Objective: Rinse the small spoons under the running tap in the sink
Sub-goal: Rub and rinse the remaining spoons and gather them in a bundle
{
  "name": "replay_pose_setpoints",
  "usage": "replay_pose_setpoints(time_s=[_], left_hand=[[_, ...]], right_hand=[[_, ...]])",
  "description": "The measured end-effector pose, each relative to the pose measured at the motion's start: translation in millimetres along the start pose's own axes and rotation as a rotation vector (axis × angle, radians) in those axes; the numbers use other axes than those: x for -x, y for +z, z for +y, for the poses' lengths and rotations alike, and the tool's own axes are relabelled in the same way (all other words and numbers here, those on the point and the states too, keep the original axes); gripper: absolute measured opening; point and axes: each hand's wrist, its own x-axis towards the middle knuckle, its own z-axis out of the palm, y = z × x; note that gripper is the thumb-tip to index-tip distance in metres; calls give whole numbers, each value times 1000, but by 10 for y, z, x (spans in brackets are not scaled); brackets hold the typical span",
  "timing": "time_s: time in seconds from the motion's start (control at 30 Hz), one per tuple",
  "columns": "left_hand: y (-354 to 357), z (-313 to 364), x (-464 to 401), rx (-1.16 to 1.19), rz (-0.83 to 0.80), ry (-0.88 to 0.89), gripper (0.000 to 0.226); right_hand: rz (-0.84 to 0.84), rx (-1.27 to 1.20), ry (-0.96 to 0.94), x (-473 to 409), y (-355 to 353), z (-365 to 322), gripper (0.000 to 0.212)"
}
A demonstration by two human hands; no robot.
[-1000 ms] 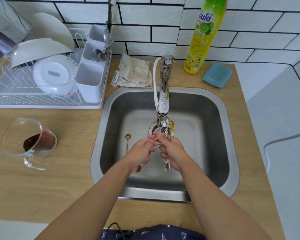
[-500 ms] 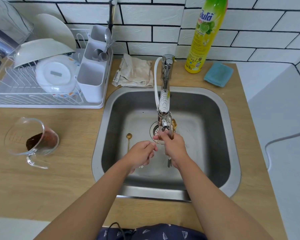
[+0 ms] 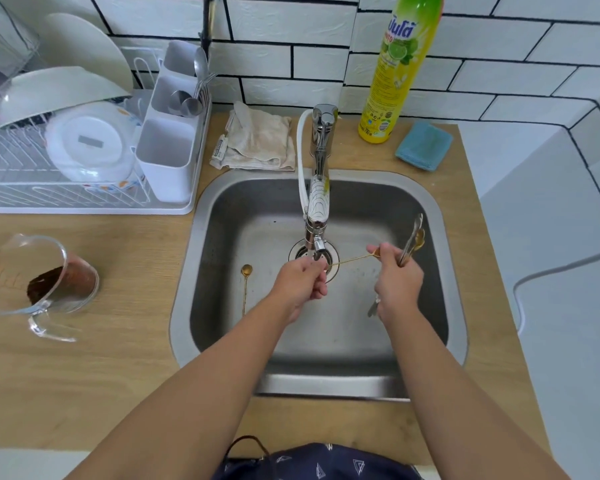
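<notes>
Both hands are working over the square stainless-steel sink (image 3: 440,306), directly beneath the chrome tap with the white patterned spout (image 3: 317,202). The left hand (image 3: 300,285) is curling its fingers round one end of a thin gold long-handled spoon (image 3: 350,260) just below the nozzle; the right hand (image 3: 397,282), at about three o'clock from the drain, is pinching the other end of that spoon between thumb and forefinger, so the handle is spanning the gap between the two hands. The right hand is also gripping a bundle of gold and silver cutlery (image 3: 413,242), whose tips are pointing toward one o'clock and whose lower ends are showing beneath the palm. The water stream itself is too faint to make out.

A second small gold spoon (image 3: 246,285) is lying flat on the sink floor at nine o'clock from the drain, untouched by either hand.

Judged progress: rinsing is under way and appears partly done. The bundle in the right hand is probably collecting pieces already rinsed, the spanning spoon is being handled now, and the spoon on the sink floor is apparently still waiting for its turn.
</notes>
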Motion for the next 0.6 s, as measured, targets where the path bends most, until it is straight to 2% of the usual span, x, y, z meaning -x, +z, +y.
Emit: replay_pose_setpoints(time_s=[0.13,0.27,0.37,0.47,0.53,0.6], left_hand=[[20,34,-24,68,77,26,21],[-26,54,6,212,-73,-34,15],[-108,65,-3,241,-40,-126,18],[-186,93,-13,320,-13,-199,18],[-224,76,4,278,-67,-203,17],[-233,32,37,147,-138,-113,18]], right_hand=[[-24,6,-1,43,-51,0,17],[-4,-20,20,62,-40,16,19],[-152,-34,54,49,-52,31,11],[-302,-85,82,45,-81,58,13],[-284,-102,82,22,-87,77,18],[-193,-107,111,-1,-69,83,27]])
